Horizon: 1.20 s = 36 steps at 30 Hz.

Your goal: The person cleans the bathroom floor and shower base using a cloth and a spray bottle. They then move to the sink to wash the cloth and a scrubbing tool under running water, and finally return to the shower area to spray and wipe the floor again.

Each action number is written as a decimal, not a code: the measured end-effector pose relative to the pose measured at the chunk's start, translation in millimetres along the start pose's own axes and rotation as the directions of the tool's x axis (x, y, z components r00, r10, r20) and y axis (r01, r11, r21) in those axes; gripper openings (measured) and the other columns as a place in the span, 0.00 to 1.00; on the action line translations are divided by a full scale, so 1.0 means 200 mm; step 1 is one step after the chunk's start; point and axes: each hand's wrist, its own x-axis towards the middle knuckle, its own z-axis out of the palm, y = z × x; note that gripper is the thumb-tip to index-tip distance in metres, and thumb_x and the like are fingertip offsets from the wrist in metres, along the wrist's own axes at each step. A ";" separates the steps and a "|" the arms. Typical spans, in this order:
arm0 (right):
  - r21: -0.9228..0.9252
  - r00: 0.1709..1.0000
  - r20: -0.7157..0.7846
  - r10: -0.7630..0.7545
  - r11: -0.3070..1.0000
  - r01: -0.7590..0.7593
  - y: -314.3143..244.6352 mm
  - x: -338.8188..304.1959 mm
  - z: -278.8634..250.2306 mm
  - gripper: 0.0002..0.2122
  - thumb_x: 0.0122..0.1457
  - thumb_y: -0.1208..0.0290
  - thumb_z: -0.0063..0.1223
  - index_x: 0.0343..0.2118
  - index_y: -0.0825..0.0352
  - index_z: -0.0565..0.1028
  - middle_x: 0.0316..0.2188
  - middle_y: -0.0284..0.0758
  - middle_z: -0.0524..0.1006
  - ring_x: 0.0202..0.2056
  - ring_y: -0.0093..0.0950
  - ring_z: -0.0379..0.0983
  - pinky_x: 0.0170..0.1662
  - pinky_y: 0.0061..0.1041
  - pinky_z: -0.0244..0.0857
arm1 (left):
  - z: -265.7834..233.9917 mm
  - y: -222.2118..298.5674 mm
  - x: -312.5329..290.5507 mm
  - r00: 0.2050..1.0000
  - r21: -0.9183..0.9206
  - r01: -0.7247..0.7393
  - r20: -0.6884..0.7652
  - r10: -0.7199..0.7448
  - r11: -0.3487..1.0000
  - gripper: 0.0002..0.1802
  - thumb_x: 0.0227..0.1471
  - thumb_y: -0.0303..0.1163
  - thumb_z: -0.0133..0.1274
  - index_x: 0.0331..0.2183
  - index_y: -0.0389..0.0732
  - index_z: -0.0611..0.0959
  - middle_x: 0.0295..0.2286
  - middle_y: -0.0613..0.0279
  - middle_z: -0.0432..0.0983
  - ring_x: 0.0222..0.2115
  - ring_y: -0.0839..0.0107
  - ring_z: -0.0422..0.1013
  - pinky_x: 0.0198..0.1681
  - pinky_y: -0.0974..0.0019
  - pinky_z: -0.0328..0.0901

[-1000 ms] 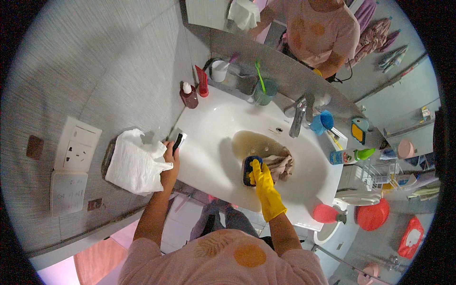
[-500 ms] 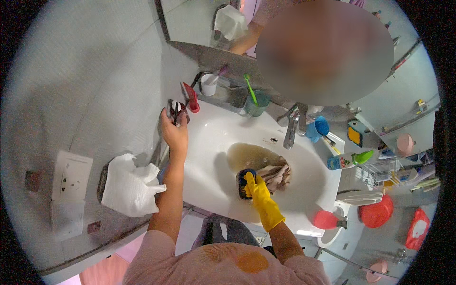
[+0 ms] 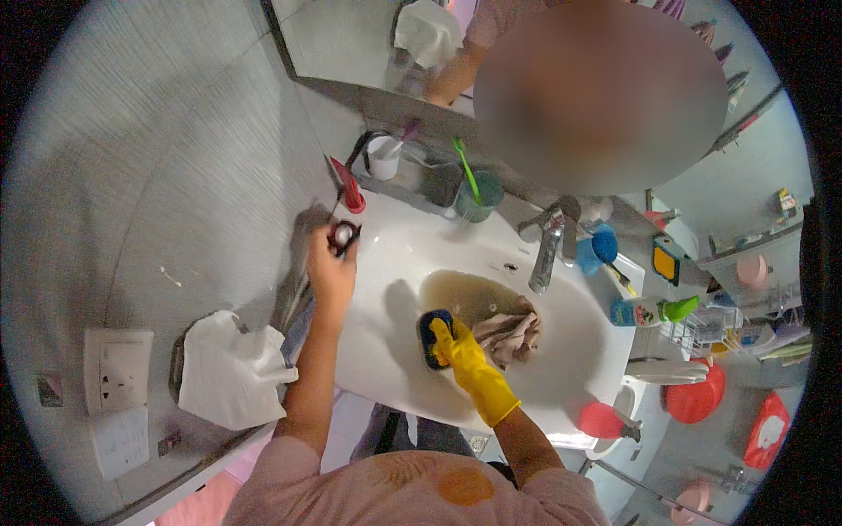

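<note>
My left hand, bare, has its fingers wrapped round a small dark red bottle with a pale top, held over the sink's back left corner; blur hides its details. In a yellow rubber glove, my right hand grips a dark blue scrub sponge over the basin, its exact kind unclear. A wet beige cloth lies bunched in murky water beside the glove. The white sink surrounds both.
A chrome faucet stands behind the basin. Along the back are a red tube, a white cup and a green toothbrush in a cup. To the right sits a green-capped bottle. White tissue hangs on the left wall.
My left hand has shifted slightly right and down with the dark red bottle, away from the wall. My right hand has moved the sponge a little left, farther from the cloth.
</note>
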 end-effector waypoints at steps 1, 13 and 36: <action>-0.118 0.995 -0.043 -0.092 0.989 0.087 0.01 0.07 0.02 0.27 0.53 0.43 0.44 0.42 0.66 0.67 0.22 0.38 0.74 0.23 0.31 0.70 0.28 0.27 0.64 | -0.04 0.07 -0.07 0.995 -0.087 0.094 0.044 -0.090 0.992 0.25 0.34 0.29 0.65 0.37 0.36 0.72 0.29 0.54 0.72 0.28 0.62 0.70 0.30 0.63 0.64; -0.641 0.910 0.152 -0.386 0.662 0.388 -0.72 0.54 0.83 0.23 0.56 0.51 0.39 0.41 0.69 0.68 0.37 0.53 0.72 0.39 0.51 0.68 0.42 0.43 0.61 | -0.53 0.17 -0.61 0.929 -0.366 0.150 0.370 -0.004 0.919 0.27 0.33 0.21 0.64 0.38 0.38 0.71 0.37 0.50 0.71 0.39 0.61 0.70 0.40 0.65 0.66; -0.590 0.881 -0.157 -0.447 0.758 0.279 -0.64 0.67 0.47 0.26 0.55 0.51 0.43 0.48 0.69 0.65 0.41 0.54 0.70 0.44 0.51 0.66 0.45 0.39 0.61 | -0.17 0.01 0.04 0.994 -0.203 0.087 0.076 -0.073 0.975 0.23 0.39 0.27 0.61 0.38 0.30 0.71 0.32 0.49 0.72 0.33 0.64 0.71 0.38 0.64 0.65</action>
